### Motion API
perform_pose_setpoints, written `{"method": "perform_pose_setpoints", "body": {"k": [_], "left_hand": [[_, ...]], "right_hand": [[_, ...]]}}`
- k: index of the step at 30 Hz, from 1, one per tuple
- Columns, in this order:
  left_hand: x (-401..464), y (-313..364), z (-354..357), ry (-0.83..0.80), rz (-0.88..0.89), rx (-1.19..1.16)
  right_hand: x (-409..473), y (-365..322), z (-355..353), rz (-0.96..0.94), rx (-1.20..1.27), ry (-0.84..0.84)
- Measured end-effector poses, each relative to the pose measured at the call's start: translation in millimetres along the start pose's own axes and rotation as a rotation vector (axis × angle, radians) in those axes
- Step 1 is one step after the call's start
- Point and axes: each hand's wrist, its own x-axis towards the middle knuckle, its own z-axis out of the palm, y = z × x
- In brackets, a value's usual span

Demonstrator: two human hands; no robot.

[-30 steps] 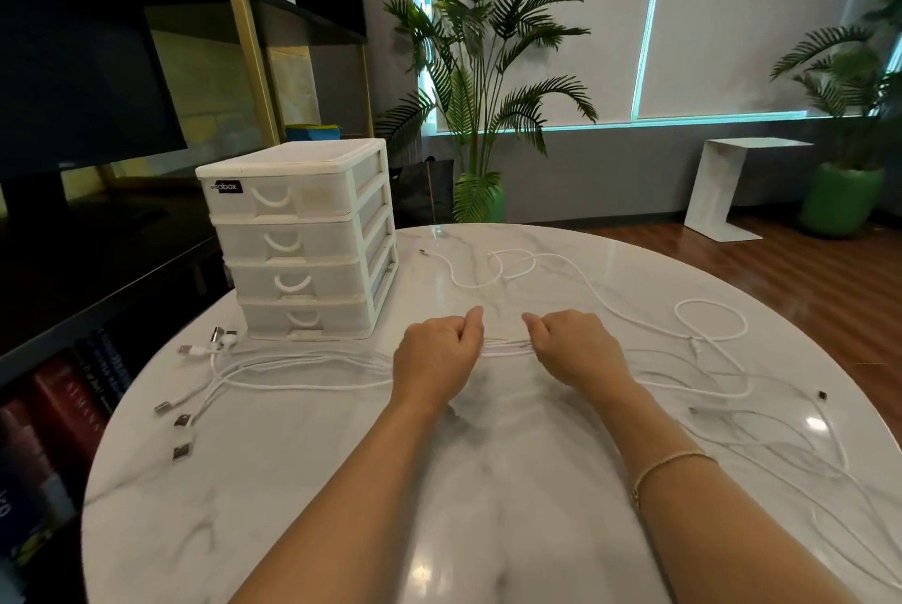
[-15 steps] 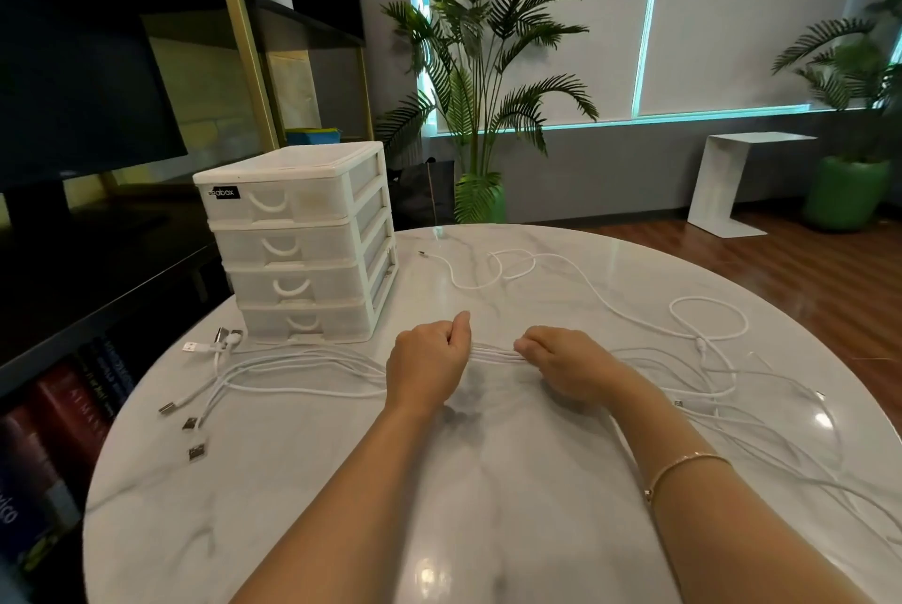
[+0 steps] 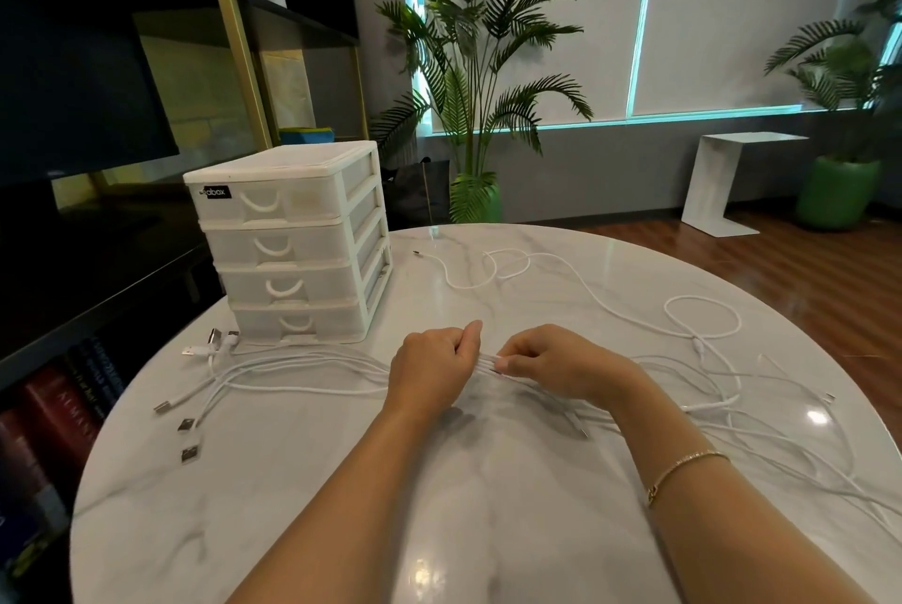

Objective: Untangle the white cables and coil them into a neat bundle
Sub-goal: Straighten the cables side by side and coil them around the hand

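Observation:
Several white cables (image 3: 302, 371) lie across the round marble table (image 3: 302, 496). Their USB plugs (image 3: 188, 425) fan out at the left. My left hand (image 3: 429, 371) grips the gathered strands in a fist at the table's middle. My right hand (image 3: 561, 366) sits just to its right and pinches the same strands with curled fingers. Only a short stretch of bundle shows between the two hands. To the right the cables spread into loose tangled loops (image 3: 703, 320), and one strand (image 3: 488, 269) curls toward the far edge.
A white four-drawer plastic organiser (image 3: 293, 242) stands at the table's back left, close to the plugs. A dark shelf unit with books (image 3: 58, 413) is left of the table. Potted palms (image 3: 468, 81) and a white side table (image 3: 732, 183) stand on the floor behind.
My right hand has slid left along the strands toward my left hand, so the gap between them is smaller. The cables on the right have shifted a little.

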Motion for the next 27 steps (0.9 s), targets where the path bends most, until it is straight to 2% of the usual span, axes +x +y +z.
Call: {"method": "perform_pose_setpoints", "body": {"k": [7, 11, 17, 21, 23, 25, 27], "left_hand": [[0, -2, 1, 0.007, 0.024, -0.005], [3, -3, -4, 0.028, 0.001, -0.002], [5, -11, -7, 0.063, -0.03, -0.017], [7, -14, -6, 0.088, -0.048, -0.027], [7, -16, -6, 0.089, -0.061, -0.027], [7, -15, -6, 0.085, -0.062, -0.02], [7, -13, -6, 0.09, -0.057, -0.018]], "right_hand": [[2, -1, 1, -0.05, 0.053, 0.114], [1, 6, -5, -0.053, -0.105, 0.13], [-1, 30, -23, 0.239, -0.334, 0.193], [0, 47, -33, 0.48, -0.376, 0.462], [-1, 49, -35, 0.545, -0.362, 0.524], [-2, 42, -34, 0.481, -0.373, 0.484], [0, 27, -28, 0.266, -0.319, 0.473]]}}
